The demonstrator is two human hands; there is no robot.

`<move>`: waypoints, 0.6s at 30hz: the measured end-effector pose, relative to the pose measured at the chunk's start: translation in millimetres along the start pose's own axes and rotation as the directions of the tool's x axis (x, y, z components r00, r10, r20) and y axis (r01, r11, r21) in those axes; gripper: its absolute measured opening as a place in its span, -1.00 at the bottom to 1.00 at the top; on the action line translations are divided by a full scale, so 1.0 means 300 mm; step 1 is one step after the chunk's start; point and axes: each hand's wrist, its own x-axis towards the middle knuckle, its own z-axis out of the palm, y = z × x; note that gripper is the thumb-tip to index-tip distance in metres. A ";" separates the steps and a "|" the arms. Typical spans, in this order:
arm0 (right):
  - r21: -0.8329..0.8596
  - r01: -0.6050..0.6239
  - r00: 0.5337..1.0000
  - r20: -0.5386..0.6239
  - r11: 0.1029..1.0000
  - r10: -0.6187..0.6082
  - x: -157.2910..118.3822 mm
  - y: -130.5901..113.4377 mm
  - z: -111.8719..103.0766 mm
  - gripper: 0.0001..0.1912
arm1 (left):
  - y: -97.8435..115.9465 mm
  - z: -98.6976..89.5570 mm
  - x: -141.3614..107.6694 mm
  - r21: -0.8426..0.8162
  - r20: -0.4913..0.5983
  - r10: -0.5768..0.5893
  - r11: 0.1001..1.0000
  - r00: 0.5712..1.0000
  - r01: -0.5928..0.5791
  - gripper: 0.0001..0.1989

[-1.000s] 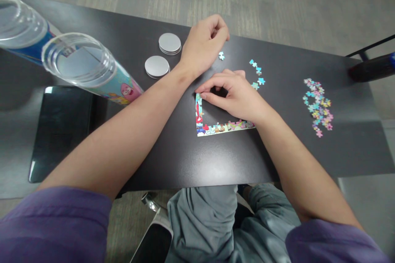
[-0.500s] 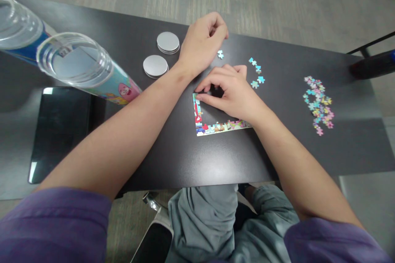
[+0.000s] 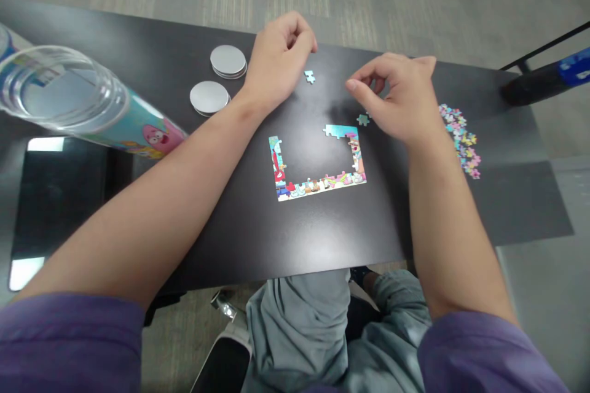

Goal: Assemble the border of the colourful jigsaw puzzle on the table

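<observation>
Partly built puzzle frame point(image 3: 318, 163) lies on the dark table point(image 3: 322, 233), just off centre. Bottom edge and both short sides are joined; a short run of the top edge hangs off the right side at 1 o'clock; the rest of the top is open.

Left hand point(image 3: 276, 64) rests at 11 o'clock of the frame, fingers curled loosely into the palm, nothing visibly held. One loose piece point(image 3: 310, 77) lies just beside its fingertips, apart from them.

Right hand point(image 3: 401, 98) hovers at 2 o'clock of the frame, thumb and forefinger pinched together. Whether a piece sits in the pinch I cannot tell; the tips hide it. A teal piece point(image 3: 364, 119) lies just under that hand, near the frame's top right corner.

Risks, as judged:
- The right forearm crosses close to the frame's right side; a drag of the wrist could buckle the thin joined strip.
- The piece pile point(image 3: 461, 138) at 3 o'clock sits near the table's far right edge; a sweep of the arm could scatter pieces to the floor.
- The overhanging top run is barely anchored and could break off if nudged.

Containers: a clear plastic tube point(image 3: 92, 104) lies on its side at 9 o'clock, mouth toward the camera, seemingly empty. Two round metal lids point(image 3: 216, 80) lie flat at 10 o'clock, off the tube.
</observation>
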 end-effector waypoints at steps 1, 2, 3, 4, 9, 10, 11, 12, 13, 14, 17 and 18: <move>-0.017 -0.010 1.000 0.007 1.000 0.010 -0.002 0.026 -0.001 -0.73 | 0.000 -0.001 0.000 -0.007 0.001 0.004 1.000 1.000 -0.004 -0.82; -0.022 -0.017 1.000 0.018 1.000 0.018 -0.004 0.049 -0.001 -0.73 | 0.000 -0.001 0.001 -0.014 0.000 0.008 1.000 1.000 -0.008 -0.81; -0.017 -0.024 0.999 0.028 1.000 0.025 -0.006 0.070 -0.001 -0.74 | -0.001 -0.001 0.001 -0.021 0.005 0.009 1.000 1.000 -0.009 -0.81; -0.004 -0.028 0.999 0.041 1.000 0.028 -0.007 0.087 -0.001 -0.76 | -0.002 0.000 0.001 -0.029 0.006 0.012 1.000 1.000 -0.011 -0.81; 0.026 -0.043 0.993 0.113 0.999 0.039 -0.009 0.133 0.000 -0.81 | -0.010 0.006 0.004 -0.050 -0.018 0.021 0.999 1.000 -0.022 -0.81; 0.028 -0.044 0.991 0.128 0.999 0.040 -0.009 0.136 -0.001 -0.81 | -0.013 0.006 0.004 -0.049 -0.014 0.021 0.999 1.000 -0.022 -0.81; 0.034 -0.046 0.989 0.142 0.998 0.041 -0.010 0.137 -0.002 -0.82 | -0.015 0.005 0.004 -0.048 -0.010 0.020 0.999 1.000 -0.020 -0.81; 0.045 -0.049 0.988 0.150 0.998 0.042 -0.010 0.138 -0.004 -0.82 | -0.017 0.003 0.004 -0.047 -0.005 0.018 0.999 1.000 -0.018 -0.82; 0.062 -0.050 0.986 0.163 0.997 0.039 -0.011 0.139 -0.005 -0.81 | -0.018 0.002 0.004 -0.046 -0.006 0.017 0.999 1.000 -0.017 -0.82; 0.084 -0.052 0.984 0.173 0.995 0.036 -0.011 0.140 -0.006 -0.80 | -0.018 0.001 0.003 -0.046 -0.006 0.018 0.999 1.000 -0.019 -0.81; 0.152 -0.066 0.980 0.194 0.986 0.036 -0.012 0.145 -0.004 -0.77 | -0.016 0.001 0.002 -0.045 -0.013 0.023 0.999 1.000 -0.024 -0.81; 0.170 -0.080 0.978 0.203 0.982 0.044 -0.012 0.148 -0.001 -0.76 | -0.015 0.002 0.001 -0.044 -0.011 0.022 0.999 1.000 -0.023 -0.81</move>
